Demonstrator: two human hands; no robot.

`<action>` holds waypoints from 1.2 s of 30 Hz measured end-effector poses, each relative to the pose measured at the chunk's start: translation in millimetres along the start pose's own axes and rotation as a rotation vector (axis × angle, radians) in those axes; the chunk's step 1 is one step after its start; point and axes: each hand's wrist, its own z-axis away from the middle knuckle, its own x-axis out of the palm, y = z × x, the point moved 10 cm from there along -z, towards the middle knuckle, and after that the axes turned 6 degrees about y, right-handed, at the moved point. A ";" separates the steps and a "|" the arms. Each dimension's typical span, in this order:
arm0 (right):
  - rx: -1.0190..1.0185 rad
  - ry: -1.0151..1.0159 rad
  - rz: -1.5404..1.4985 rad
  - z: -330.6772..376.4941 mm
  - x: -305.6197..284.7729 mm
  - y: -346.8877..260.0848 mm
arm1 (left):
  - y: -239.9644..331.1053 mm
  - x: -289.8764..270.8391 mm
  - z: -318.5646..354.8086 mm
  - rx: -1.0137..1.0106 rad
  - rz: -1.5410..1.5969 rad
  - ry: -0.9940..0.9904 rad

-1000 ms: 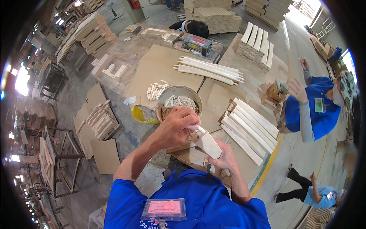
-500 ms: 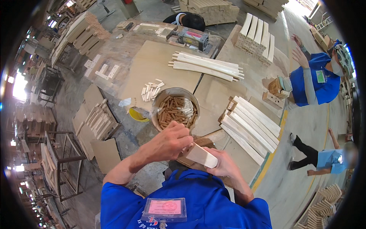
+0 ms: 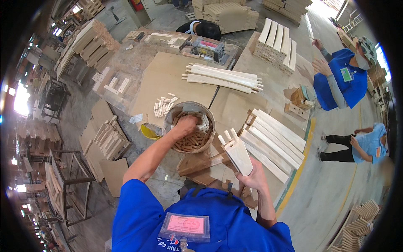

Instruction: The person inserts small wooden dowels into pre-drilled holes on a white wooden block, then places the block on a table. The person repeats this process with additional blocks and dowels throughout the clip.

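Three pegs (image 3: 227, 135) stick out of the wooden block (image 3: 238, 156), just below right of centre. Right hand (image 3: 254, 175) grips its plain end, clear of the pegs: good, hold it steady. Left hand (image 3: 187, 126) is in the bucket (image 3: 184, 107), fingers hidden, can't tell if they're closed.

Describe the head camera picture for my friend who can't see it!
A person's left hand is inside a round bucket of brown and pale wooden dowels, while the right hand holds a pale wooden piece with three pegs sticking out of one end. Loose dowels lie on cardboard beside the bucket, and long wooden slats lie to the right.
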 end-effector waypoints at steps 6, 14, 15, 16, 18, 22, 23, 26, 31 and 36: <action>0.054 0.000 -0.042 15.7 5.1 22.2 | -14.6 -33.0 18.4 -0.104 -0.080 0.321; -0.091 -0.088 -0.076 31.9 43.5 20.7 | 16.0 33.1 12.6 0.167 0.141 0.089; -0.079 -0.061 -0.145 36.0 42.5 8.7 | 15.2 35.2 16.1 0.118 0.227 0.035; -0.125 -0.035 -0.011 35.9 35.2 7.2 | 22.7 34.3 16.5 0.067 0.321 -0.012; -0.174 0.051 -0.278 43.6 24.8 11.7 | 21.5 26.4 27.3 -0.084 0.450 -0.084; -0.238 0.165 -0.147 54.1 -5.2 -18.5 | 46.9 -34.6 22.0 0.120 0.219 0.069; -0.250 0.199 -0.122 60.7 -10.3 -13.9 | 40.5 -19.1 24.8 0.087 0.153 0.011; -0.268 0.320 -0.082 65.5 -21.7 -18.6 | 22.0 -1.7 25.5 -0.020 0.070 -0.325; -0.296 0.431 -0.108 102.7 -33.7 -22.2 | 75.1 -25.4 23.8 0.071 0.284 -0.157; -0.283 0.516 -0.089 117.6 -47.9 -18.2 | 163.9 -57.7 29.5 0.278 0.372 0.007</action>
